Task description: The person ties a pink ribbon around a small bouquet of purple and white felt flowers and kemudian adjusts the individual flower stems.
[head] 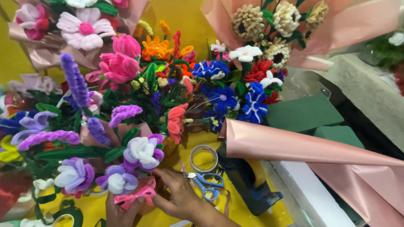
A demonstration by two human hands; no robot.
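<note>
- Head view looks down on a yellow table (235,210) crowded with handmade fuzzy-wire flowers in purple, pink, blue, orange and red.
- At the near edge, the left hand (120,210) comes up from below, its fingers closed on the underside of a small pink ribbon bow (134,196).
- The right hand (179,195) lies just right of the bow, fingertips pinched together on its right loop.
- The bow sits at the base of a small bouquet of purple-and-white flowers (141,152), near and left of centre.
- Blue-handled scissors (206,183) lie on the yellow surface just beside the right hand, blades pointing left.
- A roll of clear tape (204,159) rests just beyond the scissors.
- A dark tape dispenser (248,180) stands to the right of them.
- A roll of pink wrapping paper (303,147) stretches from the centre to the right edge.
- Green foam blocks (303,113) sit behind it, on the far right.
- Pink-wrapped bouquets (277,25) lean against the yellow backdrop at the far side.
</note>
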